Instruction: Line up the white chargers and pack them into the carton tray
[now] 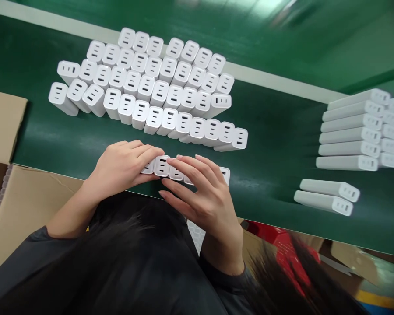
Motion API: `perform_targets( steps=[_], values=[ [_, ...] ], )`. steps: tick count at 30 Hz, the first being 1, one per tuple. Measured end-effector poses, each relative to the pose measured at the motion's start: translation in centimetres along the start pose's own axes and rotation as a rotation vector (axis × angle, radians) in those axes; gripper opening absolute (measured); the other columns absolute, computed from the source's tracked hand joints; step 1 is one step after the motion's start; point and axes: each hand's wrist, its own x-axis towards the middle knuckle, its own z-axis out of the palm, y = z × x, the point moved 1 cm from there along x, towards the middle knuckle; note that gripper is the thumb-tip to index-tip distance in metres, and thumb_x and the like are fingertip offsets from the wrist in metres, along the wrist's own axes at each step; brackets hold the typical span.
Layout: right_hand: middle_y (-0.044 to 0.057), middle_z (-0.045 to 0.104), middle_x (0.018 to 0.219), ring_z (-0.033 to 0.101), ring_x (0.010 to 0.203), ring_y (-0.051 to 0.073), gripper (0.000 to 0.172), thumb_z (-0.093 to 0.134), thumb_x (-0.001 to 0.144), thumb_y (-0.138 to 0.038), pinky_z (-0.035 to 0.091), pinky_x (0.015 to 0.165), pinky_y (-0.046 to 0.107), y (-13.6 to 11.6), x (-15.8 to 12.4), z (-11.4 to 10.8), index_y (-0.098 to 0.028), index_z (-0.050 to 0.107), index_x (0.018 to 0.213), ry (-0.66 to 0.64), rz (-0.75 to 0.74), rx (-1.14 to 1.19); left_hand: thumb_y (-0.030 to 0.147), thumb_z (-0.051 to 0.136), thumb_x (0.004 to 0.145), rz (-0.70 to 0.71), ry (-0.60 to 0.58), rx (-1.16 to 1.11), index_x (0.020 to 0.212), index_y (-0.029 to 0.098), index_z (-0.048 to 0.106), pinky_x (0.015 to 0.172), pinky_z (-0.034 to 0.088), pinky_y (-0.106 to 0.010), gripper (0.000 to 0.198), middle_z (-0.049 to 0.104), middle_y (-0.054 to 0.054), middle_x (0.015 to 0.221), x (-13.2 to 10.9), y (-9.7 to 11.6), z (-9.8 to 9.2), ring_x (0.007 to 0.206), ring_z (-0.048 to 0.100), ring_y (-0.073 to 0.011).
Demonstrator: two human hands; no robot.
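Observation:
Both hands rest on a short row of white power banks point(162, 165) standing upright at the near edge of the green belt point(276, 148). My left hand point(123, 166) lies over the row's left end, fingers curled against the tops. My right hand point(200, 192) covers the right part, fingers stretched across the tops and thumb at the front side. One more unit of the row point(225, 173) shows past my right fingers. Beyond them stands a large block of several upright white power banks point(151, 87) in rows.
At the right, white power banks lie flat in a stack point(351, 131), with two more point(328, 197) lying nearer. A cardboard box point(3, 127) sits at the left edge. Red packaging point(282, 249) shows below the belt. Dark hair and dark sleeves fill the bottom.

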Motion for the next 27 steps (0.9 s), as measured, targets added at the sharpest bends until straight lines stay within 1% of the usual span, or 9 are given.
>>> perform_targets(
  steps=[2, 5, 7, 9, 12, 17, 21, 25, 27],
  values=[
    [0.01, 0.068, 0.126, 0.062, 0.121, 0.026, 0.018, 0.072, 0.089, -0.025, 0.048, 0.106, 0.045, 0.4, -0.6, -0.3, -0.022, 0.066, 0.106, 0.066, 0.045, 0.014, 0.049, 0.057, 0.096, 0.004, 0.001, 0.012, 0.114, 0.021, 0.061, 0.064, 0.043, -0.031, 0.033, 0.074, 0.0, 0.099, 0.0, 0.0, 0.0, 0.083, 0.067, -0.0178],
    [0.012, 0.065, 0.13, 0.058, 0.125, 0.031, 0.039, 0.076, 0.085, -0.03, 0.049, 0.104, 0.048, 2.0, -2.2, -0.8, -0.023, 0.062, 0.12, 0.13, 0.141, 0.011, 0.047, 0.062, 0.093, 0.009, -0.005, 0.035, 0.116, 0.021, 0.061, 0.063, 0.043, -0.031, 0.034, 0.074, -0.001, 0.099, -0.1, -0.1, 0.0, 0.081, 0.066, -0.0178],
    [0.014, 0.061, 0.134, 0.056, 0.127, 0.033, 0.05, 0.077, 0.084, -0.035, 0.048, 0.104, 0.051, 3.2, -3.3, -0.9, -0.023, 0.058, 0.129, 0.107, 0.199, 0.008, 0.049, 0.063, 0.093, 0.02, -0.034, 0.049, 0.121, 0.021, 0.06, 0.065, 0.044, -0.032, 0.04, 0.073, -0.003, 0.106, -0.1, 0.0, 0.0, 0.087, 0.067, -0.0192],
    [0.015, 0.06, 0.136, 0.057, 0.125, 0.032, 0.055, 0.076, 0.085, -0.037, 0.049, 0.103, 0.051, 4.3, -4.0, -0.6, -0.023, 0.056, 0.134, 0.054, 0.234, 0.035, 0.053, 0.061, 0.092, 0.038, -0.07, 0.075, 0.131, 0.02, 0.055, 0.069, 0.046, -0.032, 0.051, 0.071, -0.007, 0.117, -0.1, 0.0, -0.1, 0.097, 0.067, -0.0217],
    [0.013, 0.065, 0.127, 0.062, 0.114, 0.028, 0.049, 0.073, 0.088, -0.035, 0.052, 0.097, 0.046, 5.0, -4.2, 0.3, -0.023, 0.058, 0.133, 0.056, 0.232, 0.069, 0.06, 0.057, 0.092, 0.062, -0.104, 0.148, 0.142, 0.023, 0.048, 0.065, 0.045, -0.032, 0.063, 0.067, -0.009, 0.125, 0.1, 0.2, -0.1, 0.1, 0.066, -0.0238],
    [0.011, 0.069, 0.114, 0.063, 0.1, 0.025, 0.04, 0.071, 0.089, -0.034, 0.054, 0.088, 0.041, 4.9, -3.8, 1.3, -0.021, 0.064, 0.126, 0.142, 0.207, 0.044, 0.06, 0.048, 0.096, 0.111, -0.11, 0.27, 0.137, 0.024, 0.054, 0.053, 0.033, -0.031, 0.055, 0.07, -0.008, 0.106, 0.3, 0.1, 0.2, 0.083, 0.064, -0.0213],
    [0.01, 0.069, 0.114, 0.063, 0.099, 0.024, 0.038, 0.069, 0.09, -0.037, 0.054, 0.088, 0.041, 4.8, -4.0, 1.4, -0.022, 0.065, 0.125, 0.127, 0.229, 0.04, 0.059, 0.044, 0.098, 0.142, -0.091, 0.314, 0.131, 0.022, 0.059, 0.05, 0.028, -0.029, 0.051, 0.067, -0.006, 0.088, 0.4, 0.0, 0.5, 0.072, 0.06, -0.0185],
    [0.01, 0.068, 0.112, 0.063, 0.099, 0.024, 0.042, 0.071, 0.089, -0.036, 0.055, 0.087, 0.041, 4.9, -4.1, 1.7, -0.022, 0.064, 0.128, 0.188, 0.219, 0.055, 0.062, 0.044, 0.097, 0.12, -0.069, 0.277, 0.13, 0.023, 0.061, 0.049, 0.024, -0.027, 0.054, 0.067, -0.006, 0.085, 0.4, -0.3, 0.4, 0.071, 0.061, -0.0177],
    [0.011, 0.067, 0.113, 0.063, 0.101, 0.025, 0.045, 0.072, 0.088, -0.036, 0.055, 0.088, 0.042, 5.1, -4.3, 2.0, -0.023, 0.062, 0.13, 0.227, 0.194, 0.056, 0.066, 0.042, 0.096, 0.078, -0.011, 0.235, 0.131, 0.024, 0.061, 0.049, 0.025, -0.025, 0.058, 0.069, -0.006, 0.086, 0.2, -0.8, 0.1, 0.075, 0.064, -0.0175]
  ],
)
